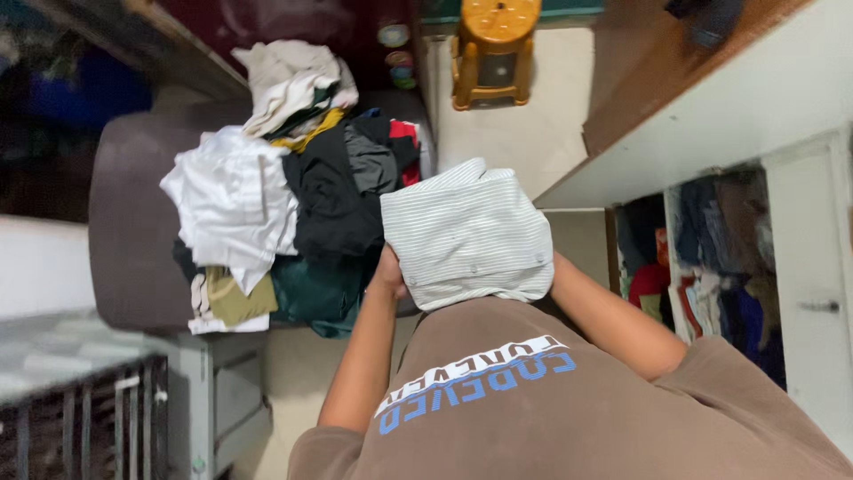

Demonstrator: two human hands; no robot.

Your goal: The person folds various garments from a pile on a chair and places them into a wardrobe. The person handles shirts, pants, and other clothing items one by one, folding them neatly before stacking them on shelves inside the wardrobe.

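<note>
A folded white shirt with thin grey stripes [468, 233] is held up in front of my chest. My left hand [387, 274] grips its left lower edge, with only the knuckles showing. My right hand is hidden behind the shirt's right side; only the forearm [604, 316] shows, reaching under the cloth. Left of the shirt, a heap of clothes [293, 191] lies on a dark brown chair [133, 240]: white, black, dark green, olive and red garments piled loosely.
An orange plastic stool [494, 49] stands on the pale floor beyond the pile. An open white cupboard [737, 267] with stacked clothes is at the right. A grey metal rack [98, 391] sits at the lower left.
</note>
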